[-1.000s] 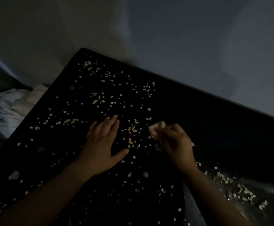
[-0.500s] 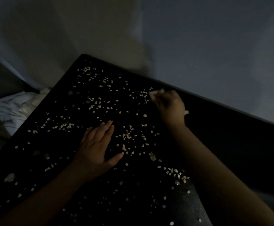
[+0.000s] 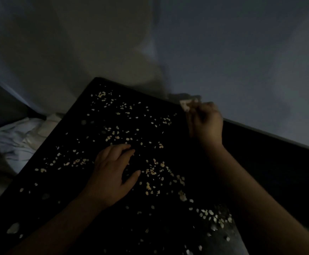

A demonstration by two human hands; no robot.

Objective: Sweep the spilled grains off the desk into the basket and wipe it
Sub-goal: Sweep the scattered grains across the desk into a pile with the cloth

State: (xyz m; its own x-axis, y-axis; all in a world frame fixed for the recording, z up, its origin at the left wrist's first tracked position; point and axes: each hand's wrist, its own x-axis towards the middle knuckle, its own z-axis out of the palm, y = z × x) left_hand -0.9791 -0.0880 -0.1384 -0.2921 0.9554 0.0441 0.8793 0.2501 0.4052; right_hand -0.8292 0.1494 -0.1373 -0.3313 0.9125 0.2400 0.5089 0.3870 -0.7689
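Mid-sweep: the right hand pinched a pale wad in its fingers at the far edge of the dark desk; the left hand rested, fingers loosely bent and holding nothing, among scattered grains; next, likely, a steady pull toward the near-right edge.

A dim room, seemingly at home. A black desk meets a plain wall. Rumpled white fabric lies beside it.

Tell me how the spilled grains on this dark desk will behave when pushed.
Probably light and loose: the grains lie scattered singly, so they'd likely skid and spread on the dark desk. They look flat, so less apt to roll.
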